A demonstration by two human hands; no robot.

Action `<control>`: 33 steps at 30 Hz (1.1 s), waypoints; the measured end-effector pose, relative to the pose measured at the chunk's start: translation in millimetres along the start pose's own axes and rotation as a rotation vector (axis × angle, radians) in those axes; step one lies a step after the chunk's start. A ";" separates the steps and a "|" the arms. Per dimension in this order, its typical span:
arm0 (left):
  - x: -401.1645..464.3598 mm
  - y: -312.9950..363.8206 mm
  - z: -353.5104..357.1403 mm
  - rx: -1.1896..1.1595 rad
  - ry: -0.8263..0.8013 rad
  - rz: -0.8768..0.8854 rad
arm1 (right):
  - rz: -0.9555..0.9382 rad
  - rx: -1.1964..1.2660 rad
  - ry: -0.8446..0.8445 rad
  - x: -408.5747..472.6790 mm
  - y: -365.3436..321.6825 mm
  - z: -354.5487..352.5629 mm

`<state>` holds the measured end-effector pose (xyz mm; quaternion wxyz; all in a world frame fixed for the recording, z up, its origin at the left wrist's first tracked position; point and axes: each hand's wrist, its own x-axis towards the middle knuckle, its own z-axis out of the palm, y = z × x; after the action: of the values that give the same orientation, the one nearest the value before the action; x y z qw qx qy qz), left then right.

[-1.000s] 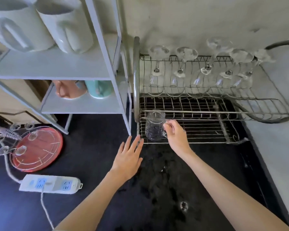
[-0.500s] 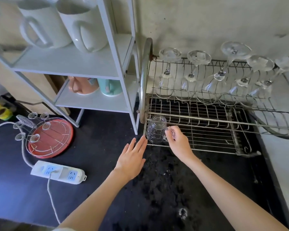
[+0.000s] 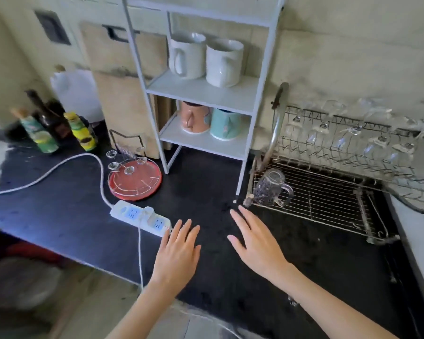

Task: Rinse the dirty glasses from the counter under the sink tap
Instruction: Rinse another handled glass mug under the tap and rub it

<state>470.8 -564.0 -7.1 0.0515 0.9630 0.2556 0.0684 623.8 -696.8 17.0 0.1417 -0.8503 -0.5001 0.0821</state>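
A textured glass mug [image 3: 271, 186] with a curved handle is standing upside down at the near left corner of the wire drying rack [image 3: 328, 206], its patterned wall catching the light. Neither hand is touching it. The right hand [image 3: 257, 245] is hovering flat above the black speckled worktop [image 3: 230, 289] just in front of the rack, fingers [image 3: 240, 217] straight and spread, holding nothing. The left hand [image 3: 178, 253] is hovering beside it, palm down, fingers likewise extended and empty, with the fingertips near the end of a white plastic power strip [image 3: 140, 216].

Clear stemmed glasses [image 3: 348, 135] are hanging bowl-down from the rack's upper tier, blurred. A white metal shelf unit [image 3: 206, 94] is standing left of the rack, carrying two white ceramic mugs [image 3: 206, 57] above and a pink and a teal cup [image 3: 209, 121] below. A round red tray [image 3: 135, 181] with wire spirals is sitting on the worktop, and bottles [image 3: 56, 128] are grouped at the far left.
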 end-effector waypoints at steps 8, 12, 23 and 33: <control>-185.9 -134.4 -54.5 0.073 0.084 -0.427 | -0.385 0.094 -0.167 -16.9 -192.6 66.3; -255.5 -188.9 -72.9 0.026 0.108 -0.688 | -0.530 0.143 -0.222 -2.3 -279.7 85.0; -282.0 -315.3 -87.7 0.074 0.215 -1.014 | -0.763 0.240 -0.251 108.6 -433.0 122.8; -224.7 -442.8 -109.0 0.069 0.240 -1.089 | -0.808 0.136 -0.363 260.2 -515.4 146.8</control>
<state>45.5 -286.6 17.2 0.0183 0.6783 0.7224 0.1326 282.6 -209.2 45.2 0.1281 -0.5471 -0.8025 0.2009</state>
